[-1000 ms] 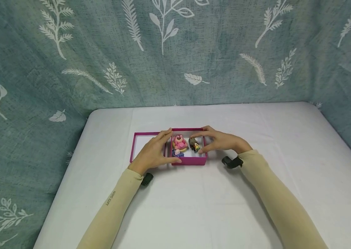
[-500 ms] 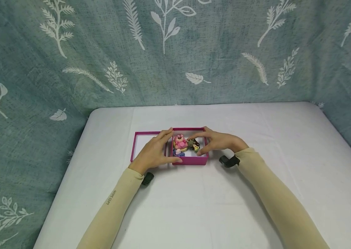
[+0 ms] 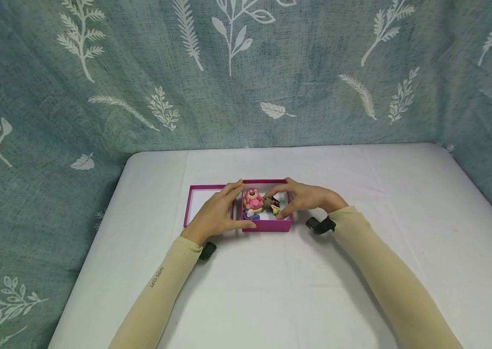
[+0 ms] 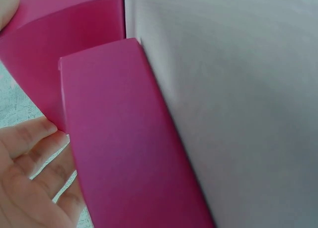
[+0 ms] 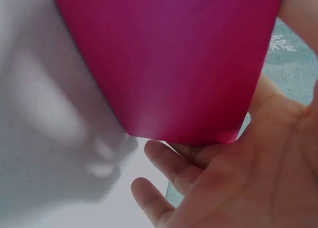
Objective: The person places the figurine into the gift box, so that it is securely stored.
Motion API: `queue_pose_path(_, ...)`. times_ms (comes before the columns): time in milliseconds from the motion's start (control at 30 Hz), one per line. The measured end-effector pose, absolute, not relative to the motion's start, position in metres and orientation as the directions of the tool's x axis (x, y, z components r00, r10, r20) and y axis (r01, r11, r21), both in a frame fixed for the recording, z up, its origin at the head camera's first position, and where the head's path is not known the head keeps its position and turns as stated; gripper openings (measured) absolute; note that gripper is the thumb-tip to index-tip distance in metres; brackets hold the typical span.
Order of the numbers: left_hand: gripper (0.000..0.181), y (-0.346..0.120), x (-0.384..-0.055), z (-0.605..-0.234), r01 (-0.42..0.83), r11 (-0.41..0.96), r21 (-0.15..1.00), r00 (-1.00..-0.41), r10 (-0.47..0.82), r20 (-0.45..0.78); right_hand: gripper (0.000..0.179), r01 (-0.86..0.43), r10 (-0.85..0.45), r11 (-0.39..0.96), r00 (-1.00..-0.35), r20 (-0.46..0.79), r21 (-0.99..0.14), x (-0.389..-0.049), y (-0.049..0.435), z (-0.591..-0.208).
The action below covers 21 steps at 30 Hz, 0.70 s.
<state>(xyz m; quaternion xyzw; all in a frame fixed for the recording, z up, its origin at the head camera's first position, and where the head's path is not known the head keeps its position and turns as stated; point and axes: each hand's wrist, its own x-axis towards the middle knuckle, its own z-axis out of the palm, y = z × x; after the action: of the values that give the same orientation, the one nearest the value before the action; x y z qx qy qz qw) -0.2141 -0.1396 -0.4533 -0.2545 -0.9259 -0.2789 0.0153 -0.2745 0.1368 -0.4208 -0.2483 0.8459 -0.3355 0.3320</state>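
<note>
A magenta box [image 3: 266,226] with a white inside stands open on the table. In it lie a pink bear figurine [image 3: 253,199], a blue-and-white figurine [image 3: 251,214] at the front left and a small brown-topped figurine [image 3: 274,205] with yellow and green on the right. My left hand [image 3: 212,216] grips the box's left end, thumb at the front corner and fingertips at the back corner. My right hand [image 3: 308,198] reaches over the right wall, index finger and thumb on either side of the brown-topped figurine. Its other fingers sit along the box's outer wall in the right wrist view.
The matching magenta lid [image 3: 208,186], white inside, lies directly left of the box, partly behind my left hand. A white cloth covers the table [image 3: 254,291]. A green leaf-patterned curtain [image 3: 211,111] hangs behind and beside it.
Within the box, the brown-topped figurine has shifted slightly and turned under my right fingers, its top now nearer the bear. My right hand moved a little left; my left hand kept its grip.
</note>
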Motion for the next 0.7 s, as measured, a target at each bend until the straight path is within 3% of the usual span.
queue_pose_path(700,0.108,-0.1387,-0.2136,-0.4528,0.471,0.725,0.502,-0.875,0.455,0.165,0.061,-0.148,-0.661,0.665,-0.572,-0.485,-0.732,-0.284,0.1395,-0.4185)
